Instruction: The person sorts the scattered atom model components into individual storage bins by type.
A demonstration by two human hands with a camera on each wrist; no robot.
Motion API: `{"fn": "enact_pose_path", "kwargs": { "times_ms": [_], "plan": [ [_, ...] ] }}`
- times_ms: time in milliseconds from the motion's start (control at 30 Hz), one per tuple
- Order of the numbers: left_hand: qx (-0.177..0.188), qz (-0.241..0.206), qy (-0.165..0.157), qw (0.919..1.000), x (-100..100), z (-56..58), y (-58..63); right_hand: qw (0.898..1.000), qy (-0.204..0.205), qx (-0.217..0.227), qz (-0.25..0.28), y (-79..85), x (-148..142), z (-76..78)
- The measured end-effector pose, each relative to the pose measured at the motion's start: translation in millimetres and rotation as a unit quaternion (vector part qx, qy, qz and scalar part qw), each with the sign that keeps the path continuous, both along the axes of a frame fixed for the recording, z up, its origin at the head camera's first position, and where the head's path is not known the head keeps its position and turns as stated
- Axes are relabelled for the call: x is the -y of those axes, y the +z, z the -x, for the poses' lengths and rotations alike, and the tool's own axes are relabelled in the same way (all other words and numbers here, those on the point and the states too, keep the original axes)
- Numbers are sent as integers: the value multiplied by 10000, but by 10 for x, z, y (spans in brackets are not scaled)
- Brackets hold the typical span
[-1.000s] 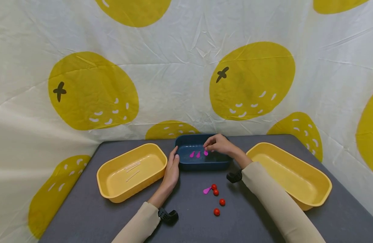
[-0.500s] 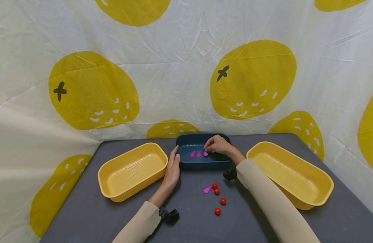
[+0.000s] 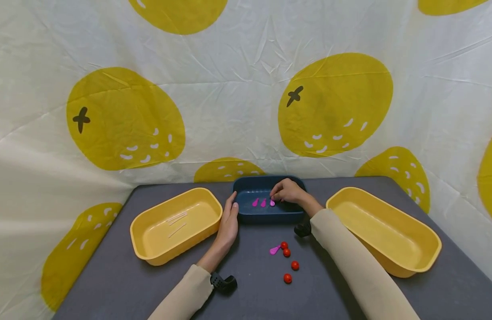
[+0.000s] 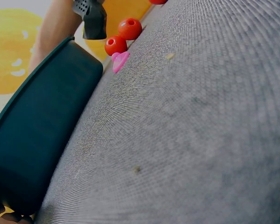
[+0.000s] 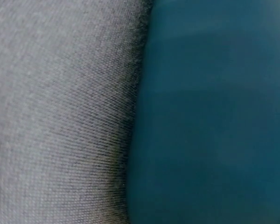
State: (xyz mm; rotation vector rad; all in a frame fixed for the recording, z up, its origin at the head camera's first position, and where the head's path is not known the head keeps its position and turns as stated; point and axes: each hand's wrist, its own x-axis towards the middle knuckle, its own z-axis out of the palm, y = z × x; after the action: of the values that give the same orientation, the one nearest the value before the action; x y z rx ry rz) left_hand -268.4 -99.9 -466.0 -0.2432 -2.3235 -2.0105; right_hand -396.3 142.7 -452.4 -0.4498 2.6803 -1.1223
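Note:
At the back of the table stands a dark blue bin. My left hand rests along its left side with the fingers mostly straight. My right hand reaches over into the bin, thumb and fingertips pinching a small pink teardrop-shaped piece by its narrow end. Two like pieces, a left one and a middle one, lie beside it in a row. Another pink piece lies on the table in front of the bin, close to red beads. Only the bin's wall and the tabletop fill the right wrist view.
A yellow bin with several thin pale sticks stands at the left. Another yellow bin is at the right, partly behind the right sleeve. A patterned curtain hangs behind the grey table.
The right forearm has shifted slightly left, and the fingers stay at the rightmost pink piece in the bin. My left hand keeps its place; the whole view has drifted a little.

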Motion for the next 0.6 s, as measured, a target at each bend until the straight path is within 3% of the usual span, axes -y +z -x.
{"fn": "enact_pose_path", "kwargs": {
  "times_ms": [100,333,600],
  "plan": [
    [33,-11,18,10000,-6,13,-4,10000,15,-45,-82,-16,-1,7],
    [-53,-13,191,9998,-14,263,-378,9998,63,-78,-164,-31,-4,19],
    [-80,48,213,9997,-13,261,-389,9994,49,-122,-329,-63,-5,48]
  ]
}}
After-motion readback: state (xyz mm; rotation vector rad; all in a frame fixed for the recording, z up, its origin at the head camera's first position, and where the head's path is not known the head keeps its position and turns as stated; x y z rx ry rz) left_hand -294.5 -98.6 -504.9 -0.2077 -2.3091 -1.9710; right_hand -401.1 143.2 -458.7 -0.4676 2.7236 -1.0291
